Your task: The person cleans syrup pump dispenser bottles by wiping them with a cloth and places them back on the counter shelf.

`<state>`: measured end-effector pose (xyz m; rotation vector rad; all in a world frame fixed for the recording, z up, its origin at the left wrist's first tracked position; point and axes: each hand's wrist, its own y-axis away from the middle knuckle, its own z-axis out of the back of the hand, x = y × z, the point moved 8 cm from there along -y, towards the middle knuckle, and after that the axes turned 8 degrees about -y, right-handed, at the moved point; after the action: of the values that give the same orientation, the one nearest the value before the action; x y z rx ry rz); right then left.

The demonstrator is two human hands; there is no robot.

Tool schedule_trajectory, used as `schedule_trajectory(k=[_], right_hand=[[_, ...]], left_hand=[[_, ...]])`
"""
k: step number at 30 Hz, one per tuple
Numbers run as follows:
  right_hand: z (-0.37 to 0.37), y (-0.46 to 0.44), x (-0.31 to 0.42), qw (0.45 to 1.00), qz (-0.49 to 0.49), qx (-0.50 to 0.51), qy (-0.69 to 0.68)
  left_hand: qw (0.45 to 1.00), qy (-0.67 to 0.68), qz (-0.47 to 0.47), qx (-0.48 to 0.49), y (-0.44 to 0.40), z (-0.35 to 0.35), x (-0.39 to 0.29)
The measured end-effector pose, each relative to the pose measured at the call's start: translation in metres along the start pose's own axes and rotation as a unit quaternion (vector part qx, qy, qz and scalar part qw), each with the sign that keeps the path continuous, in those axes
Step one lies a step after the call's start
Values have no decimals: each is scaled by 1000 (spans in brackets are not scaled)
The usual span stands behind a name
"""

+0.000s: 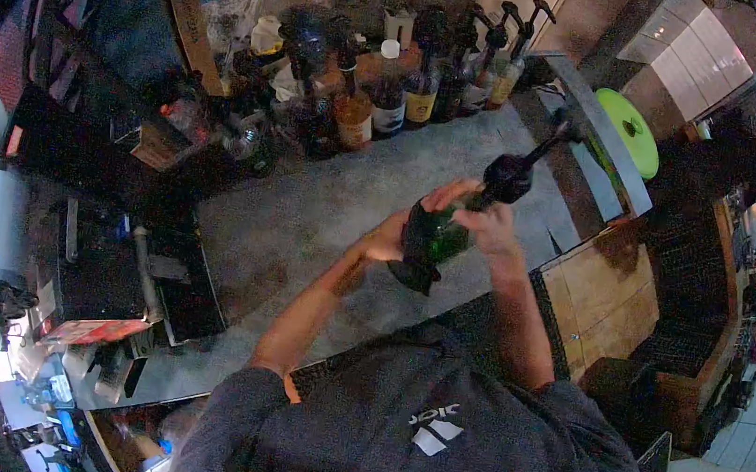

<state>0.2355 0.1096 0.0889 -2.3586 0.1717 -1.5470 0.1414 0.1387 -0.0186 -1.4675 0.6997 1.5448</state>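
While a long grey counter (295,216) spans the centre, dark and amber glass bottles (419,106) line twelve o'clock. Just toward three, a green, black-topped, apparently glass bottle (449,237) tilts, the left hand (387,235) curled around its body; whether the right hand (492,228), blurred at its neck, grips cannot be told. Probably rigid, slick and breakable, it suits holding by body and neck.

The left hand (391,235) and the blurred right hand (494,232) hide parts of the green bottle (449,238). Labels (419,107) on the bottles (353,108) at twelve o'clock are too small to read. The edge at six o'clock cuts off the dark shirt (504,440).
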Motion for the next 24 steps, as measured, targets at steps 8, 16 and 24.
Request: schedule_trajectory(k=[8, 16, 24], right_hand=[[-37, -13, 32, 945, 29, 225, -235], [-7, -3, 20, 976, 24, 61, -208], [18, 2, -2, 989, 84, -42, -113]], left_hand=[[835, 431, 154, 306, 11, -79, 65], [662, 708, 39, 242, 24, -69, -32], [787, 585, 132, -141, 19, -45, -3]])
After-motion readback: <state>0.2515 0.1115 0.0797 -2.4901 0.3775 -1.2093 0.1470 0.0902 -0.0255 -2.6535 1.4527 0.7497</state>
